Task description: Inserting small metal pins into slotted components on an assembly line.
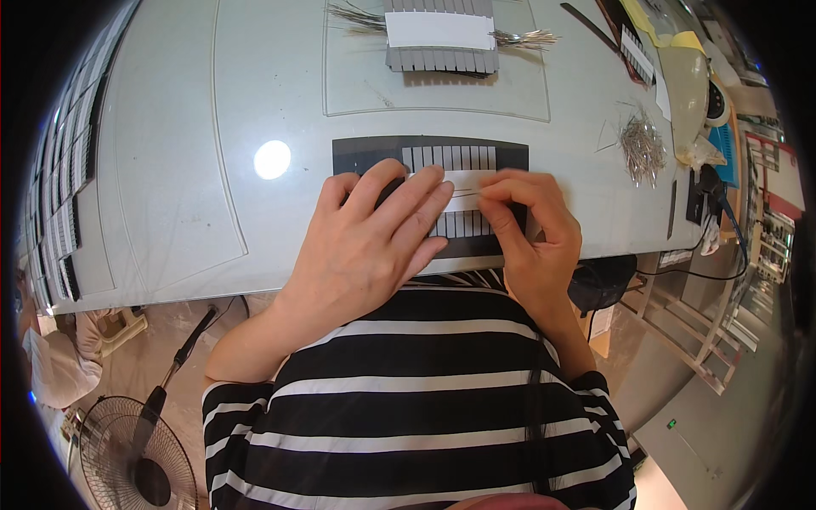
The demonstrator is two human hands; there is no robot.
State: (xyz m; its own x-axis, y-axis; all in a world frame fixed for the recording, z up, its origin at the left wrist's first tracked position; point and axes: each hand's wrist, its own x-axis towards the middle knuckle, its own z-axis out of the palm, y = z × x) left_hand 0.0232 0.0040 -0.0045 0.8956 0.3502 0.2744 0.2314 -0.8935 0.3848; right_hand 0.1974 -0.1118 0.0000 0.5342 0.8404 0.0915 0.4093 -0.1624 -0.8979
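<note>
A dark rectangular mat [365, 153] lies on the pale table near its front edge, with a row of narrow white strips [450, 158] laid side by side on it. My left hand [374, 242] rests flat on the mat's left part, fingers spread and pressing down on a long white band of tape [466, 183] that runs across the strips. My right hand [527, 225] pinches thin wires or the tape's edge against the strips, thumb and forefinger together. What exactly sits between those fingertips is too small to tell.
Farther back lies another stack of grey strips under a white band [439, 34] with wire ends sticking out. A loose pile of thin metal wires [643, 146] sits at the right. Finished strip sets [64, 195] line the left edge. A floor fan [127, 455] stands lower left.
</note>
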